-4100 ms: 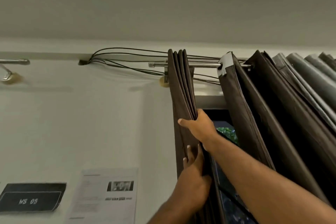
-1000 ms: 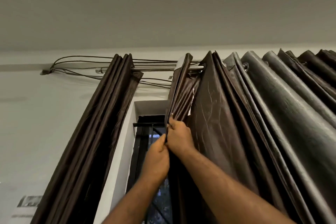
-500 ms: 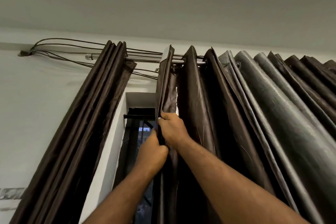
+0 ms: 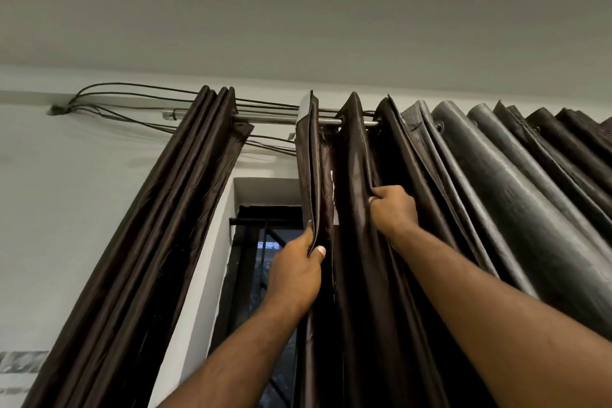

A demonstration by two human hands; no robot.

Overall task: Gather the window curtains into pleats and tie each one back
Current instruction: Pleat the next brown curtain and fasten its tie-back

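Two dark brown curtains hang from a metal rod (image 4: 271, 118). The left curtain (image 4: 159, 225) is bunched into tight pleats beside the window. The right curtain (image 4: 496, 192) spreads in wide folds to the right. My left hand (image 4: 296, 272) pinches the right curtain's leading edge fold between thumb and fingers. My right hand (image 4: 394, 209) is higher and further right, gripping the following fold of the same curtain, with its fingertips hidden behind the fabric.
Black cables (image 4: 132, 103) run along the wall behind the rod. Between the curtains a dark window (image 4: 258, 258) with bars shows. The white wall stretches left, with a paper's edge (image 4: 20, 364) at lower left. The ceiling is close above.
My hands were together on the right curtain's leading fold; now the right hand has moved right to the following fold while the left hand keeps the edge.
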